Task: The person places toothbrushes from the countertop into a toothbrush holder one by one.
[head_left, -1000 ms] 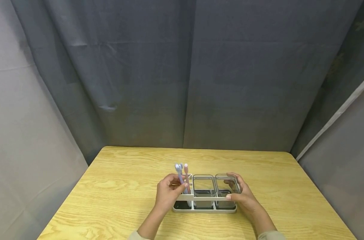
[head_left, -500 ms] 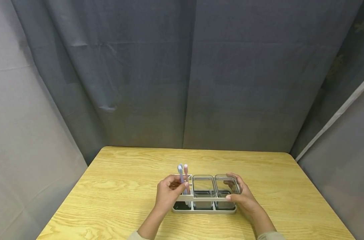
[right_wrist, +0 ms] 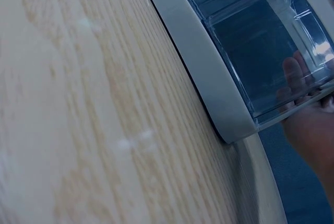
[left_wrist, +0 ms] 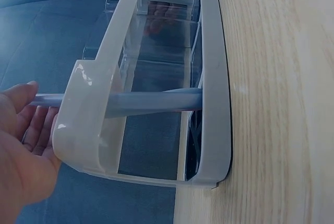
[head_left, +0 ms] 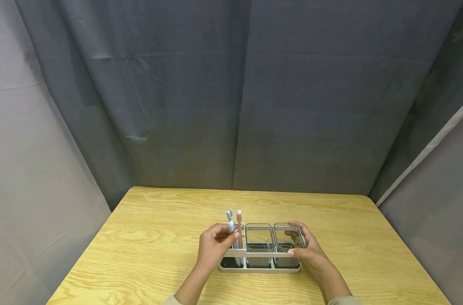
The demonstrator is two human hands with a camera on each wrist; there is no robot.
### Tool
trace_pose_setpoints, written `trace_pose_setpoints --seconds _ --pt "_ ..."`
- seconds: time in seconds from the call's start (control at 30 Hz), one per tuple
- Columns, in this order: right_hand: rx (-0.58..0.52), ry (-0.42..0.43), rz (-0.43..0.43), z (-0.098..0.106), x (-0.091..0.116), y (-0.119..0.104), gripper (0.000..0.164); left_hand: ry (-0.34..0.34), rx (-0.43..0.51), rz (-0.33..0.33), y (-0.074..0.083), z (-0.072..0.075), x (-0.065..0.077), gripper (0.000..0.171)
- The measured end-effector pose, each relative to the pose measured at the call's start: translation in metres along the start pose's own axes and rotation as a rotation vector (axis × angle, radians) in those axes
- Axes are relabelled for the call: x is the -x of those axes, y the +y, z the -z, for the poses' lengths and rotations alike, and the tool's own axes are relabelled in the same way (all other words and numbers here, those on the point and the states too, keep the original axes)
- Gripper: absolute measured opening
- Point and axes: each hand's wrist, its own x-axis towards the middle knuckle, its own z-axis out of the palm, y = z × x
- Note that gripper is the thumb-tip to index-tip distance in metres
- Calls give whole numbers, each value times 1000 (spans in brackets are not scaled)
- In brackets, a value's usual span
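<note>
A white toothbrush holder [head_left: 269,270] with a dark base stands on the wooden table. Two clear cups, a middle one [head_left: 259,225] and a right one [head_left: 286,225], sit in its upper frame. Two blue toothbrushes and a pink toothbrush [head_left: 239,216] stand in its left section. My left hand [head_left: 215,245] pinches a blue toothbrush [head_left: 231,226] between thumb and fingers above the frame; its handle [left_wrist: 156,102] runs down to the base in the left wrist view. The other blue toothbrush [head_left: 229,214] is just behind. My right hand [head_left: 309,250] grips the holder's right end, thumb on the front rail.
The wooden table [head_left: 159,220] extends around the holder on all sides. Grey curtains [head_left: 311,106] hang behind its far edge, with lighter cloth panels at the left [head_left: 37,148] and right [head_left: 441,190].
The blue toothbrush in my left hand has turned and sunk lower, so the two blue heads now show apart. The pink one shifts slightly right. My right hand keeps its place.
</note>
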Motion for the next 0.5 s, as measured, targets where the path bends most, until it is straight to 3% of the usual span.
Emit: trace_pose_setpoints --seconds 0.2,0.33,0.5 --pt "1 -1 -20 3 1 -2 83 -8 45 13 -2 5 1 19" --pt "12 17 -94 4 3 -5 86 6 57 37 -6 19 2 22" --pt "277 3 -109 7 13 -17 100 24 -32 49 -13 45 11 19"
